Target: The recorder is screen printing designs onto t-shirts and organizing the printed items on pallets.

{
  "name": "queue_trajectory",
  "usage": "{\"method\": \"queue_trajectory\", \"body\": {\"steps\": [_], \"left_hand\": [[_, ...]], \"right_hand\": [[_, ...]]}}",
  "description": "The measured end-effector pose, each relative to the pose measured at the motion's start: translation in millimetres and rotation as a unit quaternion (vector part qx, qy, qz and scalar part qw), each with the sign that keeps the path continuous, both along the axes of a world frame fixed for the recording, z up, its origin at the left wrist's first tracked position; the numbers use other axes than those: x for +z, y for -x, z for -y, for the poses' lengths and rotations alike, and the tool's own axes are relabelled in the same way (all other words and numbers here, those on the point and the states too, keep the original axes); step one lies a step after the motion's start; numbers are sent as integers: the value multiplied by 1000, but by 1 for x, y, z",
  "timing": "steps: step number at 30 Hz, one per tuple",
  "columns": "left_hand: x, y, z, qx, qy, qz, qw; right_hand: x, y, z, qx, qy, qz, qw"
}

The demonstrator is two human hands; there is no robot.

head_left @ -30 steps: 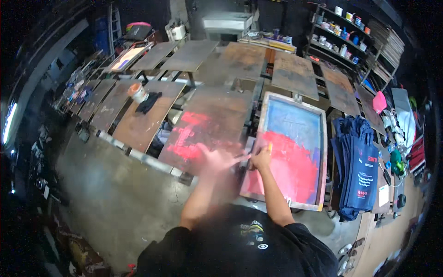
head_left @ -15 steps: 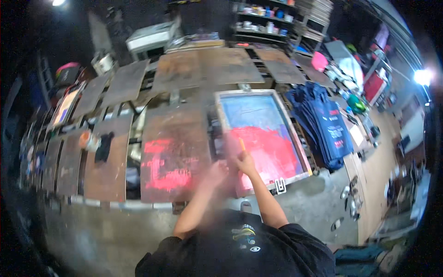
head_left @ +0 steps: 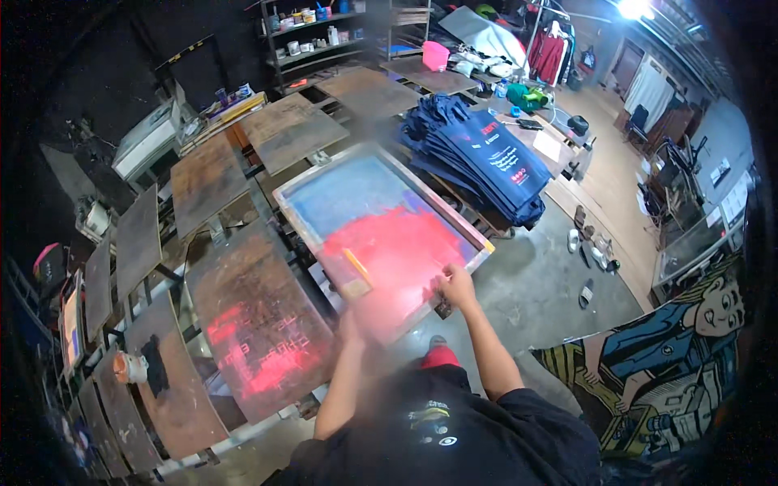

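A screen-printing frame (head_left: 324, 169) with blue mesh lies on the near side of the worktable, tilted in the view. Wet pink-red ink (head_left: 393, 235) covers its middle and near part. By the frame's left rim rests a squeegee with a yellow edge (head_left: 357, 266). My right hand (head_left: 456, 287) is closed on the frame's near rim, beside a dark metal clamp (head_left: 442, 309). My left hand (head_left: 354, 322) is at the near left corner of the frame, smeared, so its fingers and anything in them cannot be made out.
Left of the frame is a brown board (head_left: 255, 316) stained pink. A stack of navy fabric bags (head_left: 494, 162) lies to the right. Further left stand a jar (head_left: 130, 368) and a black cloth (head_left: 154, 366). Shoes (head_left: 585, 243) lie on the floor at right.
My view has swung to the right. The right hand has left the yellow-edged squeegee and moved to the frame's near rim. The squeegee now rests at the frame's left side.
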State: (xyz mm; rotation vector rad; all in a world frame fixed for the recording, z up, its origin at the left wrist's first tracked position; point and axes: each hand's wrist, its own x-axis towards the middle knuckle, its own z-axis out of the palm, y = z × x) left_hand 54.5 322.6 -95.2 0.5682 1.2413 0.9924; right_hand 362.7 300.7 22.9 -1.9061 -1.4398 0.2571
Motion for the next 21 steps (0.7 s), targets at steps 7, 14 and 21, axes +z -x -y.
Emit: {"method": "queue_trajectory", "body": {"steps": [7, 14, 21], "left_hand": [[26, -22, 13, 70, -19, -106, 992], [4, -29, 13, 95, -106, -432, 891], [17, -45, 23, 123, -122, -571, 803]], "right_hand": [[-8, -78, -26, -59, -75, 81, 992], [12, -122, -72, -25, -42, 151, 987], [14, -154, -84, 33, -5, 58, 998]]}}
